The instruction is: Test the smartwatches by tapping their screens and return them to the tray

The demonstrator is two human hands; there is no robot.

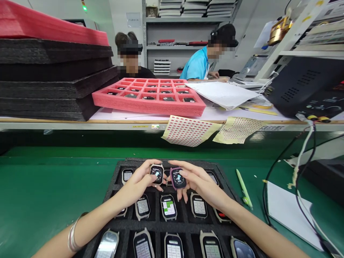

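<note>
Above the black foam tray (156, 226) on the green bench (53, 186), you support one watch unit in each hand. Your left hand (143, 176) grips the light-framed watch (158, 172) by its edges, thumb at the lit screen. Your right hand (193, 176) grips the purple-framed watch (176, 182), a digit at its upper screen edge. Both units face you, side by side, just apart. Further watches occupy the tray compartments below; the centre watch (168, 208) displays green and white cells. To your right, a green pen (243, 188) lies beside the tray.
</note>
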